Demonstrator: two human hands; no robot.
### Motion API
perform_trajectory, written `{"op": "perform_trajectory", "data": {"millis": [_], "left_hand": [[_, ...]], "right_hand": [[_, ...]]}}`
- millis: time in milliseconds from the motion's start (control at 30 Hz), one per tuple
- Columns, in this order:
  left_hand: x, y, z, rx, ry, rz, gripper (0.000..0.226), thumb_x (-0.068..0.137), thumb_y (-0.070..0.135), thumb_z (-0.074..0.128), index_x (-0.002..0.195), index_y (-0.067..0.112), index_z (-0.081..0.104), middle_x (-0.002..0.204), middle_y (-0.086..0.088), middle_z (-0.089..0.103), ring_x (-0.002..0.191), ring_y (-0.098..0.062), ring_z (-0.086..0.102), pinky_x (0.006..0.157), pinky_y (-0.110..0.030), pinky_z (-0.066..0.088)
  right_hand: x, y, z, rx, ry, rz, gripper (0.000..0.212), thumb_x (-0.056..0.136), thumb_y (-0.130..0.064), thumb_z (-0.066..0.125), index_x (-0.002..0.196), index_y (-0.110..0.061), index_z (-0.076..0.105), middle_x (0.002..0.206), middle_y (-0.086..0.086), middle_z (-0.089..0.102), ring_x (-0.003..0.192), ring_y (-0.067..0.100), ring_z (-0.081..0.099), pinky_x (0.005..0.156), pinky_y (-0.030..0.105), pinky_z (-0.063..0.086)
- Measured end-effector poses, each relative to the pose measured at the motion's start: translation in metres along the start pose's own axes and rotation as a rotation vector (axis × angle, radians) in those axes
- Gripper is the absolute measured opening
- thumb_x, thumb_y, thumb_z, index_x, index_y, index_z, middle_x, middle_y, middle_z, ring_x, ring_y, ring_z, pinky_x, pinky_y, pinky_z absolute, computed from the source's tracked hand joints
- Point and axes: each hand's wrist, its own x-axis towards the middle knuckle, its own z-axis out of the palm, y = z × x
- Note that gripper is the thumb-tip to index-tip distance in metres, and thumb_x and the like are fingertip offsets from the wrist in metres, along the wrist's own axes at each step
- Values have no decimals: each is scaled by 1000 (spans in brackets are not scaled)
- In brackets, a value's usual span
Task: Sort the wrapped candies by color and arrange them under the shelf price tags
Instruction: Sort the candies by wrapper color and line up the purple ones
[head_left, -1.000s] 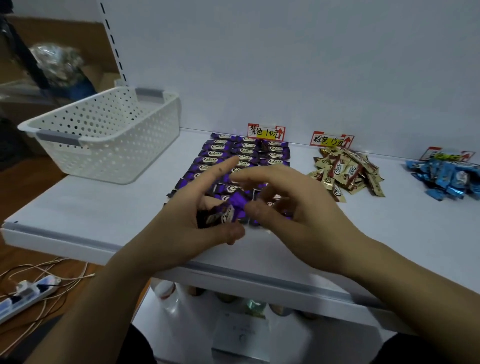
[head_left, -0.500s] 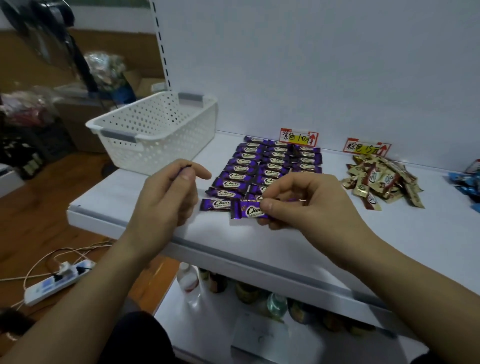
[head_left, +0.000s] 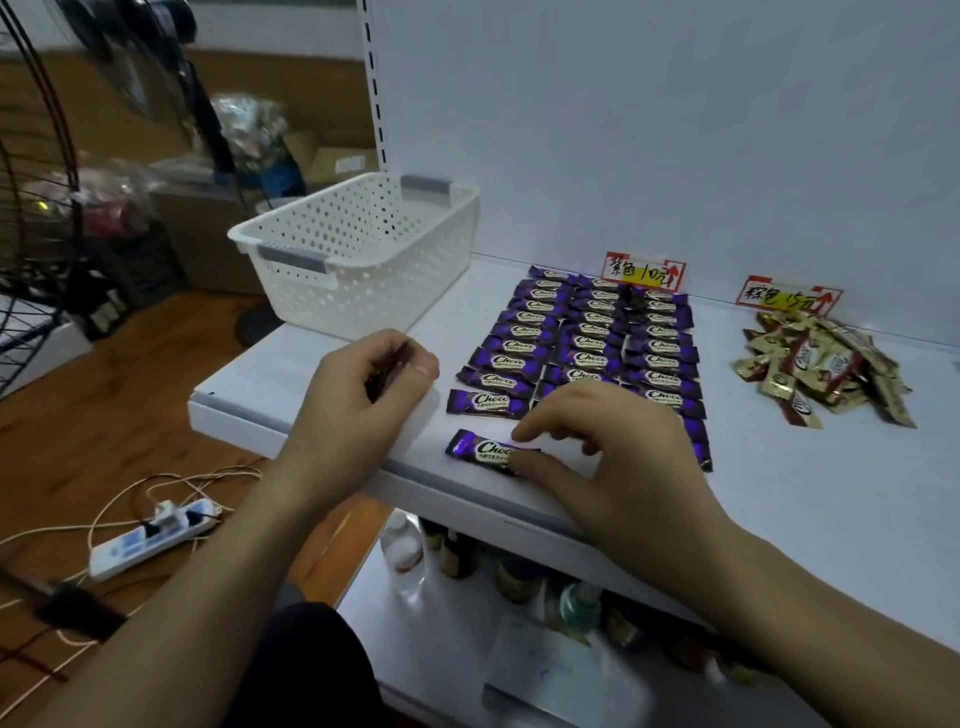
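**One purple candy at the shelf's front edge**

My right hand (head_left: 613, 447) pinches the candy (head_left: 480, 448) by its right end, with thumb and forefinger curled on the wrapper. The candy lies flat on the shelf (head_left: 779, 499), close to the front edge. It is just in front of the left column of the purple rows (head_left: 587, 340) and not touching it.

My left hand (head_left: 363, 400) is over the shelf's left front part. Its fingers are curled round a dark piece (head_left: 387, 364), too blurred for me to name.

The rows run in three columns back to the purple tag (head_left: 644, 271) at the wall. Well to the right, a gold heap (head_left: 821, 364) lies under a second tag (head_left: 787, 297). A white basket (head_left: 358, 260) sits at the shelf's back left. Bottles (head_left: 410, 556) stand on the level below, and a power strip (head_left: 150, 540) lies on the floor.
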Motion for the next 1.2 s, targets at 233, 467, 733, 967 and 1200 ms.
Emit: {"op": "perform_trajectory", "data": {"millis": [233,467,733,967,1200], "left_hand": [[16,-1,3,361,-258,-24,10,84,37,78,94,33,77,85,15,74,86,1,66,74,-35,56],[24,-2,10,448,-285,81,12,88,31,75,99,33,76,91,12,75,87,-4,67,73,-35,56],[24,-8,9,444,-242,108,12,86,28,74,98,32,75,89,14,75,85,-4,67,73,-37,55],[18,-1,3,170,-40,-3,17,86,35,61,90,27,75,72,5,67,67,-11,60,64,-32,49],[15,0,0,-137,-127,-138,46,81,11,32,108,11,70,71,-11,39,53,-4,35,48,-14,29]], "right_hand": [[0,-2,8,-34,-138,56,10,86,-35,75,96,-34,75,89,-16,62,85,4,56,76,25,48],[1,-2,8,-37,-133,61,8,87,-34,72,94,-35,76,86,-16,62,82,4,56,74,30,51],[8,-5,12,-70,-122,79,8,84,-35,68,89,-34,74,83,-14,62,77,7,58,71,37,52],[22,-6,20,-106,-90,91,6,85,-33,67,85,-32,73,80,-13,61,73,8,55,69,38,53],[29,-1,27,-113,-85,103,5,87,-36,69,89,-34,74,83,-14,59,80,8,55,73,39,52]]}}
